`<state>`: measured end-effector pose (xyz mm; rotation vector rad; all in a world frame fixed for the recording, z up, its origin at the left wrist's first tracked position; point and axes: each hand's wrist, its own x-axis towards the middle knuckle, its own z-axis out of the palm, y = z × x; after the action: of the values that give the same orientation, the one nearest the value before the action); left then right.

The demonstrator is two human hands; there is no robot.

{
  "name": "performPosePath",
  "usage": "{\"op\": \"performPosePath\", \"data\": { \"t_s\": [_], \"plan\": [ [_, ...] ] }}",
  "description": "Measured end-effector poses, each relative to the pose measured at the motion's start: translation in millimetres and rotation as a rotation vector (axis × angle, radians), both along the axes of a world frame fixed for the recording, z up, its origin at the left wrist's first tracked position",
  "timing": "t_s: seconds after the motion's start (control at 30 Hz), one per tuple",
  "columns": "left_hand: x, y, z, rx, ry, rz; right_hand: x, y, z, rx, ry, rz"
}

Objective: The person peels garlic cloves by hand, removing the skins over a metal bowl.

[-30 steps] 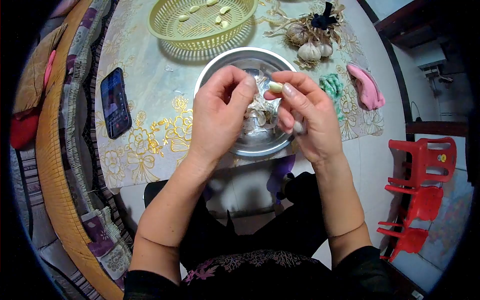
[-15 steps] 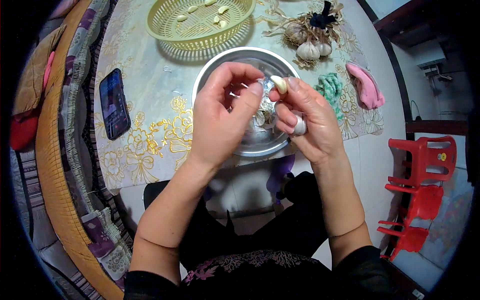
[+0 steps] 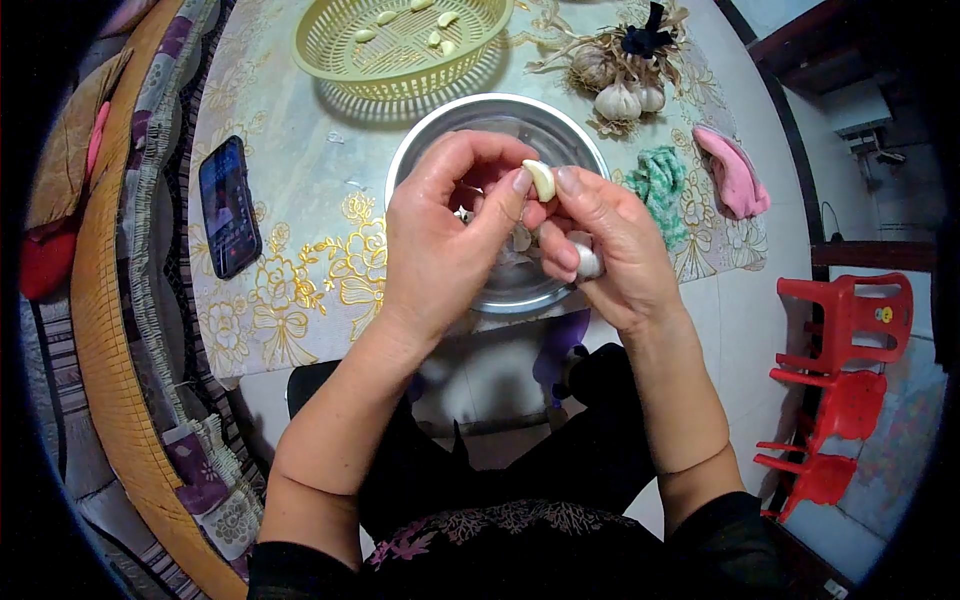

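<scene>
While I look down from the head view, both of my hands are raised over the steel bowl (image 3: 540, 118), near the middle of its opening. My left hand (image 3: 440, 235) is curled, with the tips of thumb and forefinger pinching the left side of a pale garlic clove (image 3: 541, 181). My right hand (image 3: 625, 245) grips the same clove from the right, between thumb and forefinger. The clove is located between the two sets of fingertips, above the bowl. The lower fingers of my right hand are folded around a whitish rounded piece (image 3: 586, 262); its far side is hidden, and I cannot tell exactly what it is. Garlic skins (image 3: 521, 240) lie in the bowl beneath my fingers, partly covered by them.

Beyond my left hand stands the green slotted basket (image 3: 400, 82), with six loose cloves (image 3: 447, 19) on its floor. Beyond my right hand lies the bunch of garlic bulbs (image 3: 617, 102), fitted with a black tie (image 3: 648, 38). To the right of my right hand are the green-and-white cloth (image 3: 657, 185) and, farther out, the pink cloth (image 3: 732, 172). Well to the left of my left hand, the phone (image 3: 230, 208) rests on the patterned tablecloth (image 3: 300, 170), screen up
</scene>
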<state>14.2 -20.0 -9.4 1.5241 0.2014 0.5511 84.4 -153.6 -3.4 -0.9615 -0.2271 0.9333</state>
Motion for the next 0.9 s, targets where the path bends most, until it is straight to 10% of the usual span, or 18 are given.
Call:
{"op": "performPosePath", "data": {
  "t_s": [0.9],
  "plan": [
    [-3, 6, 6, -0.601, 0.132, -0.175, -5, 5, 0, -0.001, -0.054, -0.030]
  ]
}}
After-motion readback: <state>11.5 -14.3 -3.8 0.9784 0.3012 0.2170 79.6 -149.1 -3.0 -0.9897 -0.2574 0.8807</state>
